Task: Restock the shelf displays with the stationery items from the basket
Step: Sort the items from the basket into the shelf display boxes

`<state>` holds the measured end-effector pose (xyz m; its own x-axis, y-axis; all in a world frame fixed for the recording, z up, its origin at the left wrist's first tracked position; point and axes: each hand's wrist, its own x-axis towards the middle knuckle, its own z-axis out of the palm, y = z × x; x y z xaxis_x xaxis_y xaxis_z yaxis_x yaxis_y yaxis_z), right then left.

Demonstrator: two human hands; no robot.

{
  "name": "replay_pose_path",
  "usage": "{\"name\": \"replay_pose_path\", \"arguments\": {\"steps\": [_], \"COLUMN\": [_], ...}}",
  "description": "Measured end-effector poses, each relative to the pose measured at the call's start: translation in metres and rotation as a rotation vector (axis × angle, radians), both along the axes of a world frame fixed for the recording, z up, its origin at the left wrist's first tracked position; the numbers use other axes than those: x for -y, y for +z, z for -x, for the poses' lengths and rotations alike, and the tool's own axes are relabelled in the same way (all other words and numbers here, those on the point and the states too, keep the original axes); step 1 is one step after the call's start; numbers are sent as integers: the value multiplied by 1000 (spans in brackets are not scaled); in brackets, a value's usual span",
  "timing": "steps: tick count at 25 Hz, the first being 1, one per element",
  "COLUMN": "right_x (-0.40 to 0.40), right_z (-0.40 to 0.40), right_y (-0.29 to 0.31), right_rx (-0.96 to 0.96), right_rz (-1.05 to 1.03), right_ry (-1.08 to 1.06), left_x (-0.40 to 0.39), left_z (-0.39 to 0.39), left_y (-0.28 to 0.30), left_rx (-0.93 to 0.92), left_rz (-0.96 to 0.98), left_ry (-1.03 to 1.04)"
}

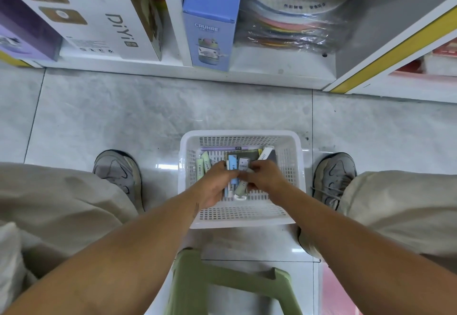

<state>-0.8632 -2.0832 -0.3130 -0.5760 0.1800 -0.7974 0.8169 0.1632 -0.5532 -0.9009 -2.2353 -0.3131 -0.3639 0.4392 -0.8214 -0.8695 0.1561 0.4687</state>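
Observation:
A white perforated basket sits on the floor between my feet. Inside lie pastel green sticks, a purple pen, a dark flat pack and a white stick. Both hands are down in the basket. My left hand grips a bundle of pastel stationery sticks, blue and green among them. My right hand pinches the same bundle from the right side. The fingers hide the middle of the bundle.
The bottom shelf ahead holds a white DiYi box, a blue CRUHRE box and plastic-wrapped coloured discs. A green stool is under me. A yellow-edged shelf unit stands at right.

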Motion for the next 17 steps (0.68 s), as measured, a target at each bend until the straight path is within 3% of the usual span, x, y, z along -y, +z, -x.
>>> {"name": "replay_pose_path", "arguments": {"steps": [3,6,7,8,10,11,14,17], "right_x": [3,8,8,6,-6,-12,-15,-5], "right_z": [-1,0,1,3,5,2,-2,3], "right_y": [9,15,13,10,3,-2,-19,-27], "right_rx": [-75,-124,-134,-140,-102,-73,-5,31], "right_rz": [142,220,170,-10,-640,-842,-899,-769], "right_ry": [112,189,177,190,329,405,464,214], "left_x": [3,6,7,9,13,14,15,13], "left_z": [-1,-2,-1,0,2,2,1,2], "left_y": [-4,-10,-12,-13,-15,-15,-14,-16], "left_rx": [12,-152,-195,-207,-167,-146,-131,-172], "left_rz": [-39,102,135,141,116,110,121,150], "left_ry": [14,-33,-45,-52,-58,-65,-69,-69]}}
